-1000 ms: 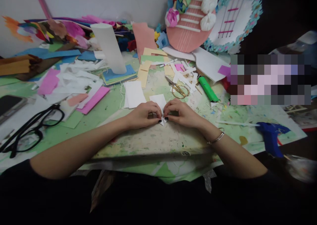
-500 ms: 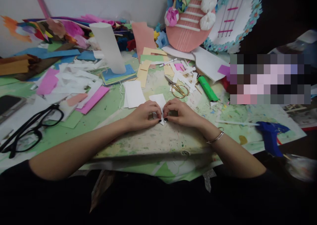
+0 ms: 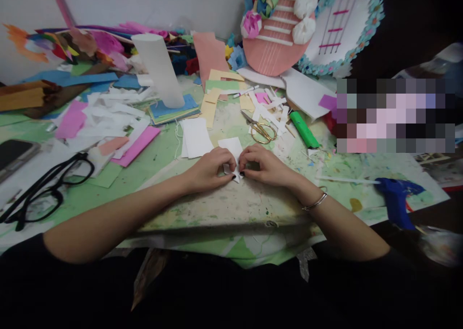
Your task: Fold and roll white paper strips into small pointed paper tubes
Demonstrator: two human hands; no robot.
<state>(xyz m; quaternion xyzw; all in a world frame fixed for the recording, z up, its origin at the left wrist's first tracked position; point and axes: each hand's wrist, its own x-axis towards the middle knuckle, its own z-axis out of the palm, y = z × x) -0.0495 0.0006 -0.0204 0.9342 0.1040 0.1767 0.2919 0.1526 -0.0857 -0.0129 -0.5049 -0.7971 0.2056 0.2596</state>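
Both hands meet over a small piece of white paper [image 3: 231,146] near the front of the table. My left hand [image 3: 214,169] pinches its near part between thumb and fingers. From the other side my right hand [image 3: 263,165] pinches the same part, fingertips almost touching the left ones. The paper looks creased or gathered between the fingertips, though the fingers hide part of it. Left of it lie several white paper sheets [image 3: 197,137]. Just beyond my right hand rest gold-handled scissors [image 3: 263,132].
A white paper tube [image 3: 159,71] stands on stacked coloured paper [image 3: 175,112]. Black glasses [image 3: 54,189] and a phone [image 3: 16,157] lie at left among paper scraps. To the right are a green roll [image 3: 304,130] and a blue glue gun [image 3: 396,198]. Decorated paper guitars [image 3: 277,54] lean at the back.
Hardly anything differs. Both hands keep their pinch on the white paper, with only a very slight shift of the fingers and of the view.
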